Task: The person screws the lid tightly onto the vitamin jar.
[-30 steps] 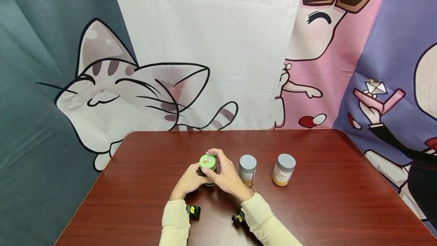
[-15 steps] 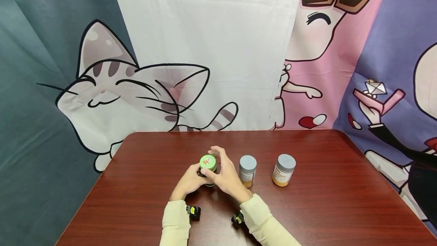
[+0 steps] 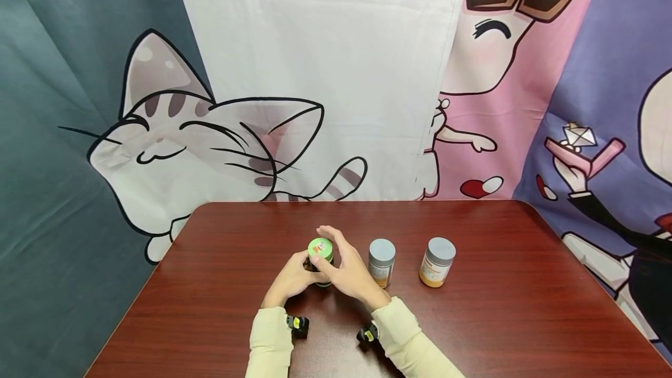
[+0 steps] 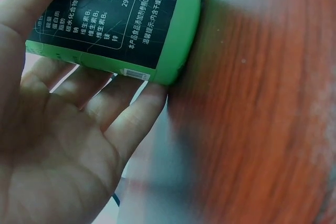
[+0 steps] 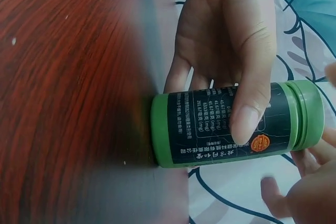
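Note:
A jar (image 3: 325, 279) with a dark label and green ends stands upright on the table. My left hand (image 3: 290, 277) grips its body from the left. In the left wrist view the thumb and fingers of the left hand (image 4: 68, 135) wrap the jar (image 4: 121, 14) near its base. My right hand (image 3: 350, 270) is at the green lid (image 3: 320, 248), thumb on the near side and index finger curving behind. In the right wrist view the lid (image 5: 310, 111) sits on the jar (image 5: 210, 129), with fingers of the right hand (image 5: 310, 198) at its rim; the rest is cut off.
Two grey-lidded jars stand to the right: a nearer one (image 3: 381, 261) close beside my right hand and a farther one (image 3: 437, 261). The reddish-brown table (image 3: 472, 331) reaches back to a printed cartoon cloth (image 3: 325, 74).
My right hand's fingers spread slightly away from the lid half a second ago and have come back in around it. The left hand and the jar stay in place.

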Demonstrator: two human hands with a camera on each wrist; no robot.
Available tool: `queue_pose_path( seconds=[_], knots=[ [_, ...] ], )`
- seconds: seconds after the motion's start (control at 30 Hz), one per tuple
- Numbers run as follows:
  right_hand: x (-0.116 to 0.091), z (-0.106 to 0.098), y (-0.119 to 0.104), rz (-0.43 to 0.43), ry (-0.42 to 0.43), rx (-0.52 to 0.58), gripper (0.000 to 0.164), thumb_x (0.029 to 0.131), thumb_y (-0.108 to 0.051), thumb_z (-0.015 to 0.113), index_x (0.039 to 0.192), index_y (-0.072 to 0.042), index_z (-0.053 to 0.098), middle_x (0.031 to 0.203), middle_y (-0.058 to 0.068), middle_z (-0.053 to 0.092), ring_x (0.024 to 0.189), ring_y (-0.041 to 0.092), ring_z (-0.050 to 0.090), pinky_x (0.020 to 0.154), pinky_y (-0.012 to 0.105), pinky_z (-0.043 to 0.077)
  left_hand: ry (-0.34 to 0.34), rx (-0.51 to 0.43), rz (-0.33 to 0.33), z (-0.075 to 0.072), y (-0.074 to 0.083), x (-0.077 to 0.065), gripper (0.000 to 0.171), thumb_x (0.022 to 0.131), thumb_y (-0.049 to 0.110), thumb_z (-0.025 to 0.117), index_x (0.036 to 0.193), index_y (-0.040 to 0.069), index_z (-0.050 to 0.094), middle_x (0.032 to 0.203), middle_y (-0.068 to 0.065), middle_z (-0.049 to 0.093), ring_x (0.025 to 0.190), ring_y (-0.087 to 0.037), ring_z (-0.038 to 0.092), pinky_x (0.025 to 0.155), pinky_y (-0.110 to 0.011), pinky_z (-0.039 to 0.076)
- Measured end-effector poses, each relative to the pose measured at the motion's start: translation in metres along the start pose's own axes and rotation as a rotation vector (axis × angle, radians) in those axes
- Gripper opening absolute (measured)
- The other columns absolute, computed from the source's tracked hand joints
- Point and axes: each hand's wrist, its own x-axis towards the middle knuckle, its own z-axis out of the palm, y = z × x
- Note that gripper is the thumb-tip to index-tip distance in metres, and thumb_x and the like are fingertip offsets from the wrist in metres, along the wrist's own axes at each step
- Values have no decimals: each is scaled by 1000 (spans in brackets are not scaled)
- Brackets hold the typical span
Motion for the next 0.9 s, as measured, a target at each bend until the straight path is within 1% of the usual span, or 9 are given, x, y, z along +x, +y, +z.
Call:
queue_pose_path(
  seconds=[0.13, 0.2, 0.27, 0.37, 0.43, 0.57, 0.73, 0.83, 0.9],
  knots=[
    [1, 1, 5, -35, -9, 12, 45, 88, -2, 57, 131, -7, 42, 130, 8, 49, 112, 29, 51, 91, 44, 41, -9, -3, -5, 0, 0, 0, 33, 75, 16, 74, 105, 11, 63, 98, 0, 63, 87, -15, 56, 79, -33, 45],
    [2, 3, 14, -39, 0, 8, 44, 88, -2, 58, 129, -7, 45, 127, 6, 51, 108, 26, 53, 87, 44, 43, -8, -1, -8, 0, 0, 0, 33, 75, 16, 74, 105, 11, 63, 99, 0, 63, 88, -15, 55, 79, -33, 45],
    [3, 5, 23, -36, 11, -8, 43, 87, -5, 60, 128, -11, 47, 126, 2, 52, 105, 22, 55, 86, 42, 43, -7, -1, -7, 0, 0, 0, 33, 75, 16, 74, 105, 11, 62, 99, 0, 63, 87, -15, 55, 79, -33, 45],
    [4, 7, 35, -15, 20, -34, 43, 87, -12, 62, 127, -19, 47, 123, -3, 53, 102, 15, 54, 85, 41, 43, -7, -4, -6, 0, 0, -1, 33, 75, 16, 74, 105, 11, 62, 98, 0, 63, 86, -16, 55, 79, -33, 44],
    [4, 7, 38, -9, 26, -56, 42, 87, -17, 64, 125, -22, 47, 121, -4, 54, 100, 12, 54, 85, 41, 43, -13, -9, -6, 0, 0, 0, 33, 74, 16, 75, 105, 11, 63, 98, 0, 63, 86, -15, 55, 79, -33, 44],
    [3, 7, 39, -36, 49, -114, 42, 86, -23, 65, 125, -17, 48, 116, -3, 55, 96, 12, 51, 81, 43, 43, -11, -10, 0, 0, 0, 0, 32, 75, 17, 75, 104, 12, 63, 97, 0, 63, 86, -15, 55, 78, -32, 45],
    [3, 10, 38, -49, 92, -191, 45, 85, -28, 66, 123, -11, 50, 110, -4, 55, 86, 10, 46, 71, 38, 44, -3, -13, 10, -1, 0, 1, 28, 77, 18, 74, 101, 11, 63, 94, -1, 63, 82, -15, 56, 76, -32, 46],
    [3, 11, 38, -44, 106, -217, 45, 84, -30, 66, 122, -11, 50, 111, -6, 54, 86, 9, 45, 72, 35, 41, -7, -18, 3, -1, 1, 0, 27, 77, 19, 74, 100, 10, 63, 92, -1, 64, 81, -15, 57, 75, -32, 46],
    [2, 10, 38, -40, 111, -224, 45, 84, -32, 66, 122, -13, 50, 113, -6, 55, 90, 8, 47, 78, 36, 38, -6, -20, -3, -1, 1, 0, 27, 77, 19, 74, 100, 10, 64, 92, 0, 64, 81, -15, 57, 76, -32, 46]
  ],
)
